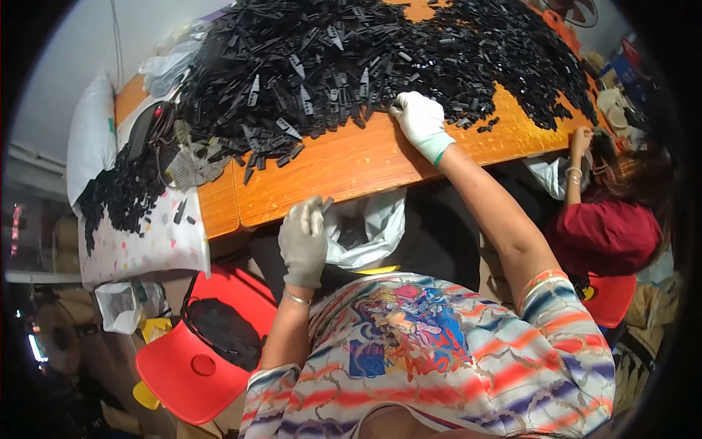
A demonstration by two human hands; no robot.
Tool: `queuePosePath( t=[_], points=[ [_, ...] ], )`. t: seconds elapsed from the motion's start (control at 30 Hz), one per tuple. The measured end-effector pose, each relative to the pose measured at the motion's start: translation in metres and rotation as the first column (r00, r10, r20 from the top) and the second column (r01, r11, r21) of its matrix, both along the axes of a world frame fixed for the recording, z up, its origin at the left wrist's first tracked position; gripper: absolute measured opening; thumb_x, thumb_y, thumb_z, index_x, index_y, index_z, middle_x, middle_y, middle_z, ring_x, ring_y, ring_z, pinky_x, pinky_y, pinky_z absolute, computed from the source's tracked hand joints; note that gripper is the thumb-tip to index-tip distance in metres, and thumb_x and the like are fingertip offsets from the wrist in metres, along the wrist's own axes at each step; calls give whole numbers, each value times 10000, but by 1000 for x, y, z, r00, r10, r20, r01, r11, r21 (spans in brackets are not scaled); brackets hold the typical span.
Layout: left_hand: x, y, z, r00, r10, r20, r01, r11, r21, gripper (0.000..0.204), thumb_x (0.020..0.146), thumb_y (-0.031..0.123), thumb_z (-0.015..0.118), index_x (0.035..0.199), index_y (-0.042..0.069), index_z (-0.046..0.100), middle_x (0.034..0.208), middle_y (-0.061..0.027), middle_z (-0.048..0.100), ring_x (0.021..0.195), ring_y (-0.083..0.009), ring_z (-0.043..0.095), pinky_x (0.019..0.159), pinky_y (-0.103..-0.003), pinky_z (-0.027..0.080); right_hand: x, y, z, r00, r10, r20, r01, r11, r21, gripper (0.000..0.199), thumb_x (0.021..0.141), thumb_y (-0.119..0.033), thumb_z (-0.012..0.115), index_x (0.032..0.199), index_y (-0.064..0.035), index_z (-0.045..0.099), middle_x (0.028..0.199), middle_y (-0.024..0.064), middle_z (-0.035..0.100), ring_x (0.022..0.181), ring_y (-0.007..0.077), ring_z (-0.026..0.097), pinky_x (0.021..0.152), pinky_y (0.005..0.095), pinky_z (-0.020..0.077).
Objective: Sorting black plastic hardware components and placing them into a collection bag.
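Note:
A large heap of black plastic parts covers the far part of the orange wooden table; many are long, narrow and clip-like. My left hand, in a pale glove, is raised at the table's near edge. Its fingers close on a small dark plastic piece that sticks out by the thumb. My right hand, in a white glove with a green cuff, reaches to the heap's near edge. Its fingers are curled together, and whatever they hold is hidden. Below the table edge, a white plastic bag hangs open in front of me.
More small black parts spread to the right. On the left lie another pile of black pieces, a grey glove and a white sack. A red chair stands at lower left. Another person in a dark red top sits at right.

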State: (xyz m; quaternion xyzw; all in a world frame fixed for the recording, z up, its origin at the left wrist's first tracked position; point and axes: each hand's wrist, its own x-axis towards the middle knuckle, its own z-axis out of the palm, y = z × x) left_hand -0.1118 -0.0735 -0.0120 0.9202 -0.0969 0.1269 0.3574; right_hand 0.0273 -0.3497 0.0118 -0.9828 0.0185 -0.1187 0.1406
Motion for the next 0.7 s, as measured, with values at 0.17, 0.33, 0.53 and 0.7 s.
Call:
queuePosePath(
  t=[0.17,0.33,0.53,0.7],
  points=[
    [19,9,3,1000,-10,17,8,994,113,199,901,139,528,1085,130,604,939,-140,642,842,-347,622,735,-432,493,5,0,-11,1000,0,26,0,1000,22,127,794,-192,666,834,-82,616,863,149,648,865,356,624,723,437,493],
    [12,8,-14,999,-8,53,-12,933,361,186,924,211,499,1078,166,593,852,-115,644,738,-344,628,644,-445,498,-3,-3,-19,996,23,90,-26,999,24,128,838,-127,514,875,-58,615,931,208,615,885,381,616,778,447,501],
    [8,9,-20,993,-21,116,-15,954,300,162,901,162,522,1038,185,604,824,-110,614,733,-340,625,626,-442,497,-15,-3,-17,998,21,53,-25,997,79,114,833,-130,602,920,-88,662,966,188,619,878,382,623,792,440,508],
    [12,6,-14,994,29,110,-45,988,148,206,893,125,522,1080,167,595,935,-116,604,774,-347,618,656,-444,491,-23,-3,-10,999,4,-41,3,984,180,155,869,-170,552,969,-65,606,974,196,627,953,379,616,839,452,492]
  ],
)
